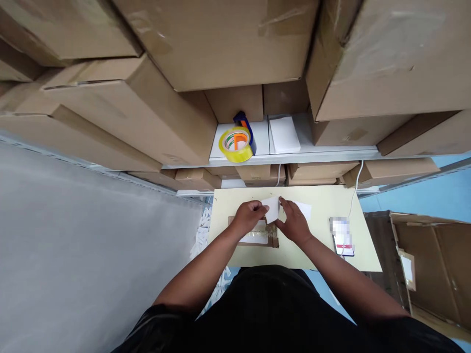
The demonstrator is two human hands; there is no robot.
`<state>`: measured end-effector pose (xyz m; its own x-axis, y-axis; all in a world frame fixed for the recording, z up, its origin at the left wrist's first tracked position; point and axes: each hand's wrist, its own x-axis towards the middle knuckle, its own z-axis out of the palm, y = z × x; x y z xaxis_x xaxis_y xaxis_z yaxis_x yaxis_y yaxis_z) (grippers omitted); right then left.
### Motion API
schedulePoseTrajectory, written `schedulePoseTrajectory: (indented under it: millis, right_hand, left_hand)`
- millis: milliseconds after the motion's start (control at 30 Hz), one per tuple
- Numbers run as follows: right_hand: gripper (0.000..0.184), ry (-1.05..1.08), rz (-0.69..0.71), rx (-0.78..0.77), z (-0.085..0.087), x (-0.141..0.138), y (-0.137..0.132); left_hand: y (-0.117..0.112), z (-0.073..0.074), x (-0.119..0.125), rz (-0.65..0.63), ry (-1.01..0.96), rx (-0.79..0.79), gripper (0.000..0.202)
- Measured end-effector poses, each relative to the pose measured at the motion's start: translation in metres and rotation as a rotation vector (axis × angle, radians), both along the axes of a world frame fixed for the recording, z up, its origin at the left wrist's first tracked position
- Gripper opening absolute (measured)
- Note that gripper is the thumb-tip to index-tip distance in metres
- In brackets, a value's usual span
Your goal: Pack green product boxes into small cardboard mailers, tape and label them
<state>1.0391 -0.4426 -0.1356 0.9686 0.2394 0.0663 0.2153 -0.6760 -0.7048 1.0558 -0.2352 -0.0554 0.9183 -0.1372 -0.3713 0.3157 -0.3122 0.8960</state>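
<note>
both hands meet over the middle of a small pale yellow table. the left hand has its fingers curled together and pinched on the left edge of a white slip. the right hand grips the slip's right edge, thumb and fingers closed on it. the slip is held tilted just above the table, between the two hands and off the surface.

directly under the hands, at six o'clock from the slip, a small flat cardboard parcel lies on the table with clear tape across its top. the left wrist covers part of it. at three o'clock from the slip, just past the right hand, a second white sheet lies flat on the table.

further toward three o'clock, near the table's right edge, a phone lies face up. a white cable runs from it toward twelve o'clock and up behind the shelf.

at twelve o'clock from the hands, well apart from them, a white shelf holds a yellow roll of tape in a blue dispenser. a white stack of paper sits just to the roll's three o'clock.

brown cardboard boxes crowd the shelf on both sides and above. at four o'clock from the table an open carton stands on the floor. at eight o'clock white scraps lie heaped beside the table's left edge.
</note>
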Motion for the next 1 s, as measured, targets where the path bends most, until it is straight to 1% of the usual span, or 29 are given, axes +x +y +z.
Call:
schedulePoseTrajectory:
  millis: [67,100,133,167,200,267,300,367,467,533,600,700,833,900,1000]
  right_hand:
    - [0.040,0.074,-0.074,0.130,0.020,-0.008,0.018]
    - [0.034,0.143,-0.145,0.209,0.028,-0.012,0.026]
    - [0.035,0.226,-0.227,0.302,0.036,-0.017,0.034]
    - [0.038,0.310,-0.306,0.408,0.042,-0.021,0.041]
    - [0.039,0.386,-0.367,0.525,0.049,-0.027,0.048]
    - [0.037,0.481,-0.423,0.756,0.064,-0.039,0.061]
    - [0.036,0.502,-0.435,0.841,0.072,-0.046,0.067]
    - [0.035,0.528,-0.453,0.936,0.087,-0.058,0.078]
    - [0.035,0.561,-0.467,0.982,0.105,-0.073,0.091]
    - [0.036,0.573,-0.469,0.998,0.111,-0.079,0.097]
    - [0.037,0.577,-0.468,1.000,0.115,-0.084,0.102]
    - [0.038,0.570,-0.456,0.994,0.116,-0.088,0.107]
    - [0.038,0.586,-0.429,0.997,0.113,-0.093,0.108]
    - [0.037,0.594,-0.420,0.998,0.109,-0.095,0.107]
    - [0.036,0.601,-0.415,1.003,0.106,-0.096,0.104]
  left_hand:
    - [0.004,0.017,-0.014,-0.081,-0.070,-0.064,0.039]
    - [0.008,0.023,-0.022,-0.110,-0.127,-0.068,0.038]
    - [0.015,0.027,-0.029,-0.111,-0.189,-0.055,0.037]
    - [0.024,0.030,-0.036,-0.084,-0.243,-0.031,0.035]
    - [0.033,0.030,-0.042,-0.039,-0.277,0.000,0.033]
    - [0.053,0.027,-0.053,0.064,-0.266,0.034,0.028]
    - [0.062,0.024,-0.058,0.099,-0.234,0.019,0.026]
    - [0.077,0.020,-0.066,0.110,-0.169,-0.077,0.025]
    - [0.091,0.020,-0.077,0.060,-0.127,-0.263,0.026]
    - [0.097,0.023,-0.083,0.054,-0.114,-0.356,0.025]
    - [0.101,0.027,-0.088,0.073,-0.110,-0.411,0.023]
    - [0.105,0.034,-0.094,0.091,-0.117,-0.432,0.022]
    - [0.106,0.043,-0.099,0.080,-0.124,-0.411,0.019]
    - [0.104,0.045,-0.101,0.070,-0.131,-0.394,0.017]
    - [0.100,0.042,-0.103,0.063,-0.141,-0.380,0.013]
